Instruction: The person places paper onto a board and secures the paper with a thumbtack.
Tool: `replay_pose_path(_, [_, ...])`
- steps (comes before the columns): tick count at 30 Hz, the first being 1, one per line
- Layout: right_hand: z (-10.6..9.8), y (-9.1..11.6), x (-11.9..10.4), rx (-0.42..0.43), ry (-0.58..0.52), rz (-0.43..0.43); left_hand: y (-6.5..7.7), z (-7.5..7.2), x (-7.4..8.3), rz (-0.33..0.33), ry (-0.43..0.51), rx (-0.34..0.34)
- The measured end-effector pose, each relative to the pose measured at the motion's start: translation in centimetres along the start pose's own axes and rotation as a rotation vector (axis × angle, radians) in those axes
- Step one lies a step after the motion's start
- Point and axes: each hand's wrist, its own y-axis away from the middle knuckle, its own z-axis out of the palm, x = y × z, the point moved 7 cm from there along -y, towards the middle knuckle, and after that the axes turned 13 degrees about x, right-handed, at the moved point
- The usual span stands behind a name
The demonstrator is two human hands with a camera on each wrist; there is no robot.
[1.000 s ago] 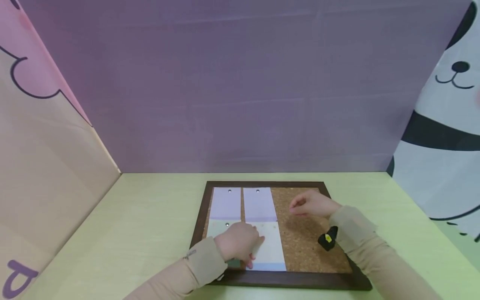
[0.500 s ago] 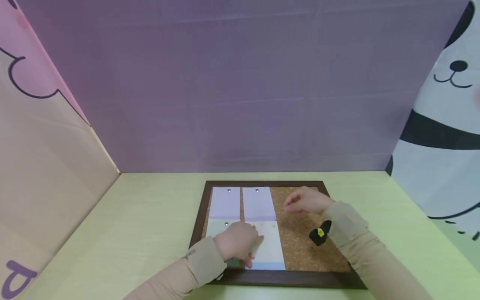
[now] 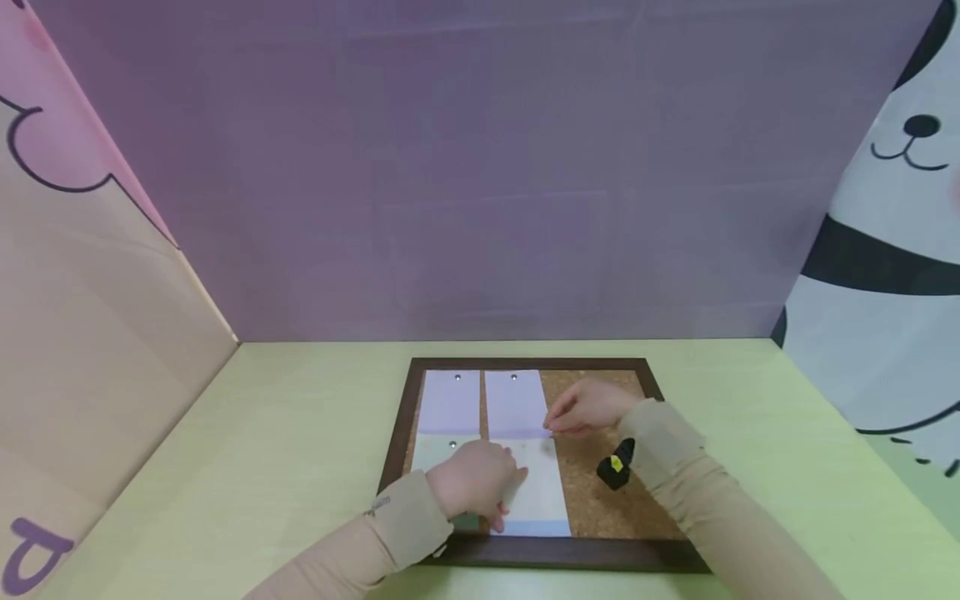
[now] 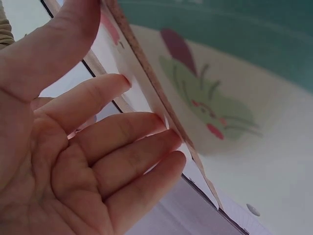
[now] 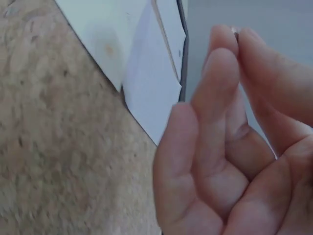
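Observation:
A framed cork board (image 3: 637, 508) lies on the table, with pale paper sheets on its left and middle. My left hand (image 3: 474, 482) rests with extended fingers on the lower middle sheet (image 3: 542, 492), whose bottom band is blue. In the left wrist view its fingers are relaxed beside the lower left sheet (image 4: 215, 103), which has a green cartoon animal and a silver tack (image 4: 253, 209). Thumb and forefinger of my right hand (image 3: 588, 407) pinch a tiny metallic thumbtack (image 5: 236, 35), mostly hidden by the fingertips. That hand is above the lower middle sheet's top right corner.
Two lilac sheets, the upper left one (image 3: 449, 404) and the upper middle one (image 3: 514, 404), are each held by a silver tack at the top. Bare cork spans the board's right. A purple backdrop (image 3: 480, 183) stands behind the table (image 3: 300, 433).
My right hand has moved left and slightly toward me, from over the bare cork to the edge of the middle sheets. The left hand has stayed in place on the sheet.

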Motion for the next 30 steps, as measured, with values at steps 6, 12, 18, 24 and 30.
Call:
replay_pose_path(6, [1.4,-0.6,0.2,-0.007,0.044,0.055,-0.1,0.2,0.0,-0.003,0.021,-0.003])
replay_pose_path(12, [2.7,-1.2,-0.5,-0.028,0.085,0.075,-0.1,0.3,-0.1,0.013,0.001,0.005])
replay_pose_path(18, [3.9,-1.6,-1.2,-0.058,0.112,0.072,0.1,0.4,-0.2,-0.004,0.04,-0.006])
replay_pose_path(24, [4.5,-1.9,-1.2,-0.063,0.102,0.089,0.2,0.2,-0.4,-0.006,0.05,-0.009])
replay_pose_path(30, [5.0,-1.9,-1.0,-0.056,0.094,0.136,0.2,0.3,-0.3,-0.003,0.035,-0.015])
